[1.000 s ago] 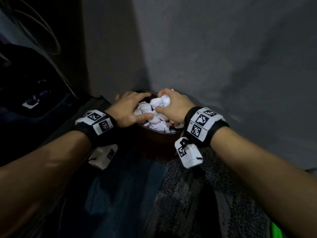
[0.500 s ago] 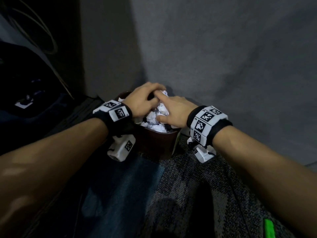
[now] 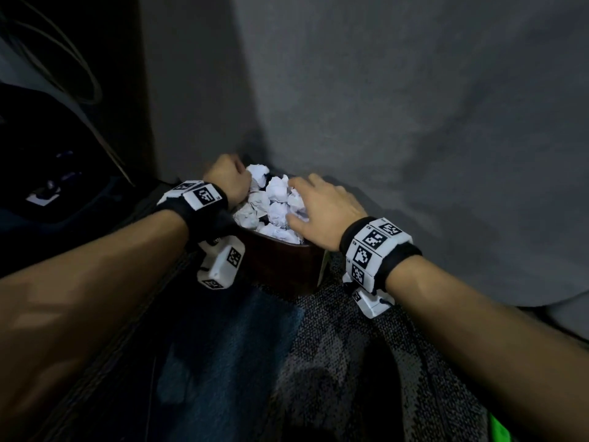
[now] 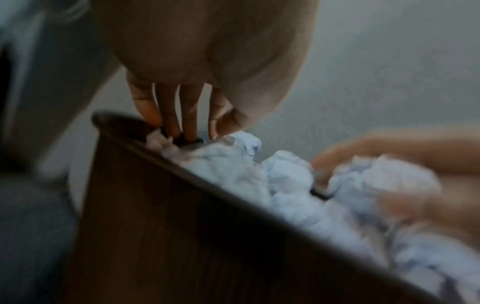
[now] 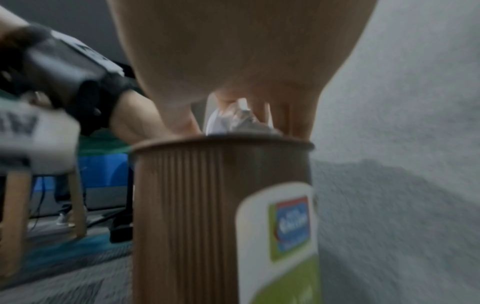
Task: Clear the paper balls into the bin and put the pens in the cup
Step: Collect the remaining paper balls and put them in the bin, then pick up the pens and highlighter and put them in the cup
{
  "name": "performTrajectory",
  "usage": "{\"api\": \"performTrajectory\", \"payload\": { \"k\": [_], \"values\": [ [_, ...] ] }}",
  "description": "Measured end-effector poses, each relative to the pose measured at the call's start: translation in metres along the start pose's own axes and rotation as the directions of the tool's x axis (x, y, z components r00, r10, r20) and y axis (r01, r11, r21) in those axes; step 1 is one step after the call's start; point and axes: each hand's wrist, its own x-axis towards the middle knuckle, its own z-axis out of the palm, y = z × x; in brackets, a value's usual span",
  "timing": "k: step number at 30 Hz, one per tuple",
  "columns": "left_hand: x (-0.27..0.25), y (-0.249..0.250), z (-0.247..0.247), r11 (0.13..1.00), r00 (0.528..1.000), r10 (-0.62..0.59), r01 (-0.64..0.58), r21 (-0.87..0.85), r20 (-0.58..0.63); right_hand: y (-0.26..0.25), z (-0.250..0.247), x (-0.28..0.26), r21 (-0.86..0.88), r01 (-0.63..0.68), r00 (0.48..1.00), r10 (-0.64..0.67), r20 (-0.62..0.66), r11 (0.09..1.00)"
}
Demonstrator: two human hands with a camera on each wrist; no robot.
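A brown ribbed bin (image 3: 280, 263) stands on the floor against the wall, heaped with white paper balls (image 3: 274, 199). My left hand (image 3: 228, 180) is at its far left rim; the left wrist view shows its fingers (image 4: 168, 115) pointing straight down into the paper balls (image 4: 285, 174) beside the bin wall (image 4: 182, 226). My right hand (image 3: 322, 208) lies spread over the right side of the heap, pressing on it. From the right wrist, the bin (image 5: 187, 205) has a green label and crumpled paper (image 5: 239, 121) sits under my fingers. No pens or cup are in view.
A grey wall (image 3: 414, 122) rises right behind the bin. Patterned grey and blue carpet (image 3: 334, 362) covers the floor in front. Dark furniture (image 3: 47, 154) fills the left side. A bright green object (image 3: 498, 429) peeks in at the bottom right. Wooden legs (image 5: 15, 216) stand far left.
My left hand has shifted from the near left of the heap to the bin's far left rim. The right hand has spread flat over the right side of the paper.
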Motion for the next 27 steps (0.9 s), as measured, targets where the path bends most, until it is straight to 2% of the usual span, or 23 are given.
{"api": "performTrajectory", "payload": {
  "k": [3,6,9,12,14,16,21,27],
  "values": [
    [-0.001,0.002,-0.003,0.993,0.997,0.052,-0.046,0.105,-0.059,-0.001,-0.001,0.002,-0.061,0.040,0.996,-0.045,-0.081,0.997],
    [0.002,0.003,-0.004,0.989,0.994,0.095,-0.089,0.120,-0.048,0.004,0.002,0.006,-0.043,0.071,0.997,-0.072,-0.012,0.997],
    [0.004,0.003,-0.007,0.988,0.994,0.110,-0.106,0.111,-0.027,0.009,0.003,0.009,-0.003,0.019,0.999,-0.019,-0.040,1.000],
    [0.004,0.005,-0.013,0.994,0.991,0.100,-0.097,0.047,-0.085,0.014,-0.002,0.012,0.155,-0.066,0.985,0.089,-0.145,0.986],
    [0.006,0.005,-0.016,0.995,0.988,0.100,-0.100,0.007,-0.116,0.020,-0.003,0.013,0.233,-0.098,0.981,0.133,-0.139,0.967],
    [0.008,0.003,-0.016,0.993,0.989,0.113,-0.116,-0.024,-0.092,0.027,-0.002,0.013,0.271,-0.113,0.982,0.148,-0.113,0.956],
    [0.003,-0.007,-0.011,0.985,0.989,0.131,-0.123,-0.118,0.066,0.034,-0.003,0.008,0.300,-0.138,0.979,0.176,-0.104,0.944],
    [-0.019,0.004,-0.013,0.968,0.968,0.251,-0.251,0.021,0.005,0.024,-0.011,-0.003,0.332,-0.081,0.976,0.142,-0.163,0.940]
  ]
}}
